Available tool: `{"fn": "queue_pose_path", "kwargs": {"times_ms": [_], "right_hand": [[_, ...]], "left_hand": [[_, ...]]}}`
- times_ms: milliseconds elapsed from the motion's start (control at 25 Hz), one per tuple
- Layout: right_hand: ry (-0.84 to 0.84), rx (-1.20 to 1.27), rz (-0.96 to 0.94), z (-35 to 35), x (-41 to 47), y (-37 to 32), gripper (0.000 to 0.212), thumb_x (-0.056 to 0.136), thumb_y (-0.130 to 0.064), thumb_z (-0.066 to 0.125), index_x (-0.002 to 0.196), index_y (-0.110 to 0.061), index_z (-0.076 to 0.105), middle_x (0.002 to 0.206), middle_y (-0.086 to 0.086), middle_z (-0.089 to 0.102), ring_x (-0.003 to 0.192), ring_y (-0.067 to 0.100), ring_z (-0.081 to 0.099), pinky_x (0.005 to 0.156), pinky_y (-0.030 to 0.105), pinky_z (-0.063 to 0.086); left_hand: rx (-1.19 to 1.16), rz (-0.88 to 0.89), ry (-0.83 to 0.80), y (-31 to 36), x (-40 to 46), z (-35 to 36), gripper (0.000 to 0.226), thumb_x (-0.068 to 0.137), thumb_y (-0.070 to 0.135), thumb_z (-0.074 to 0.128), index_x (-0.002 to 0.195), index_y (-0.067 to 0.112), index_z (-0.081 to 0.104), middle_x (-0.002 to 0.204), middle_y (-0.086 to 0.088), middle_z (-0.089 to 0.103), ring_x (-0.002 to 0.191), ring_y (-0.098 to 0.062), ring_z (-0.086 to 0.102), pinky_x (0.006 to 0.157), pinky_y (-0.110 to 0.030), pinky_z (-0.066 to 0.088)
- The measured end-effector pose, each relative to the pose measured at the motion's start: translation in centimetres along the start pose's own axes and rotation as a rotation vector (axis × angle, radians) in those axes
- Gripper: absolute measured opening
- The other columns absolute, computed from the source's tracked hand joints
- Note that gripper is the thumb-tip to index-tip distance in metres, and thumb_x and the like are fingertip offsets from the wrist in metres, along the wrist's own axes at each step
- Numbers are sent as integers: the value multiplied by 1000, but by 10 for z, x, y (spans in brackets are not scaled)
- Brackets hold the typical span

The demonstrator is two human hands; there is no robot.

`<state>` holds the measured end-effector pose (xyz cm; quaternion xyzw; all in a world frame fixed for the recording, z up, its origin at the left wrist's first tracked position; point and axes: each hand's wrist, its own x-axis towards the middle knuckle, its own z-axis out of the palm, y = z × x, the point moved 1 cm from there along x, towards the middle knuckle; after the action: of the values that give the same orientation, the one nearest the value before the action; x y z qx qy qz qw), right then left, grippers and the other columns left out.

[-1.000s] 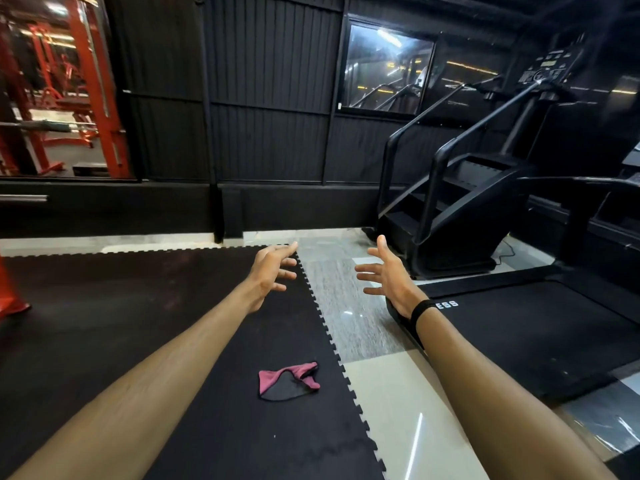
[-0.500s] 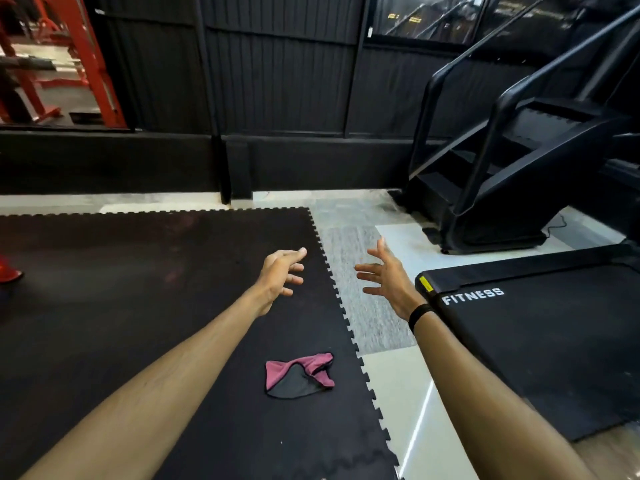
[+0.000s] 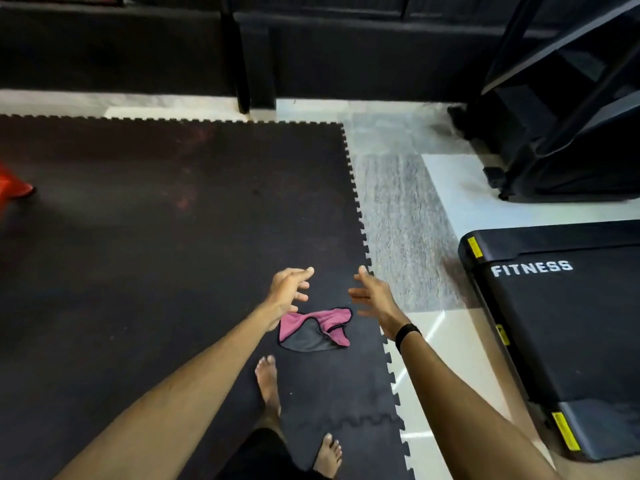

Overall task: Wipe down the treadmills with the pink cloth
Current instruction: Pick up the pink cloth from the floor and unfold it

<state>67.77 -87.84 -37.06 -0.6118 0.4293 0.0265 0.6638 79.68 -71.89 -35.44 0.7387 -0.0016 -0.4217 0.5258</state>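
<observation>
A crumpled pink cloth with a grey underside lies on the black foam floor mat, close to the mat's right edge. My left hand hovers just above and left of it, fingers spread and empty. On the other side, my right hand, with a black wristband, is held above the cloth's right end, open and empty too. Neither hand touches the cloth. A black treadmill marked FITNESS stands at the right, its deck end facing me.
My bare feet stand on the mat just below the cloth. A black stair-climber machine fills the far right. Pale tiled floor runs between mat and treadmill. A red object sits at the left edge, a black wall behind.
The view has tilted down and moved closer to the cloth. Both hands have dropped toward it and now flank its upper edge; my feet have come into view.
</observation>
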Motion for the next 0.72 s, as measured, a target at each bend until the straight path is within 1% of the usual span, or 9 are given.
{"fn": "queue_pose_path", "kwargs": {"times_ms": [80, 200, 280, 320, 440, 520, 600, 680, 720], "right_hand": [[3, -11, 38, 12, 43, 5, 55, 101, -54, 44, 134, -11, 57, 122, 14, 66, 108, 24, 64, 97, 45, 51], [9, -18, 100, 31, 109, 26, 43, 102, -43, 49, 120, -6, 61, 116, 18, 68, 108, 28, 66, 79, 31, 52], [31, -55, 180, 44, 157, 55, 33, 102, -38, 54, 110, -8, 67, 117, 24, 69, 114, 35, 64, 83, 37, 53], [30, -75, 203, 50, 181, 69, 30, 100, -37, 58, 107, -10, 69, 115, 22, 70, 114, 34, 64, 84, 37, 52], [79, -155, 288, 63, 246, 129, 17, 95, -35, 67, 91, -19, 70, 92, 3, 68, 98, 20, 61, 70, 25, 43], [88, -231, 307, 70, 287, 170, 15, 97, -19, 65, 96, -5, 72, 93, 10, 68, 94, 20, 62, 70, 19, 40], [2, -351, 294, 82, 347, 240, 15, 95, -7, 64, 96, 6, 71, 97, 22, 69, 92, 26, 64, 73, 14, 42], [-96, -504, 286, 95, 404, 317, 12, 93, -14, 67, 85, -8, 73, 94, 12, 68, 92, 24, 64, 88, 27, 50], [-132, -595, 278, 102, 430, 353, 13, 93, -21, 66, 84, -15, 73, 101, 9, 67, 99, 23, 62, 94, 36, 49]], "left_hand": [[-10, -68, 14, -10, 44, -7, 35, 96, 38, 60, 122, 15, 58, 119, -13, 64, 91, -28, 62, 74, -36, 46], [9, -172, 21, -35, 120, -17, 37, 95, 35, 63, 122, 10, 61, 112, -12, 66, 84, -25, 60, 63, -28, 40], [38, -275, 50, -64, 170, -21, 29, 93, 32, 65, 113, 11, 65, 103, -11, 66, 77, -23, 58, 59, -27, 37], [51, -313, 58, -79, 197, -21, 22, 93, 29, 66, 106, 12, 66, 99, -10, 65, 73, -21, 57, 56, -24, 37], [113, -365, 56, -132, 268, -8, 8, 90, 18, 70, 86, 13, 65, 78, -5, 62, 65, -15, 53, 43, -12, 38], [160, -390, 54, -173, 311, 1, 17, 82, 25, 77, 75, 17, 64, 72, -3, 61, 69, -19, 57, 50, -14, 42], [197, -457, 30, -237, 369, 18, 21, 81, 29, 77, 73, 19, 61, 75, -6, 60, 70, -23, 56, 55, -22, 41], [243, -501, -17, -295, 420, 36, 22, 90, 26, 71, 74, 21, 56, 81, -10, 55, 69, -23, 52, 53, -24, 38], [281, -513, -50, -323, 442, 43, 23, 92, 26, 67, 74, 21, 55, 85, -11, 55, 73, -23, 52, 58, -26, 38]]}}
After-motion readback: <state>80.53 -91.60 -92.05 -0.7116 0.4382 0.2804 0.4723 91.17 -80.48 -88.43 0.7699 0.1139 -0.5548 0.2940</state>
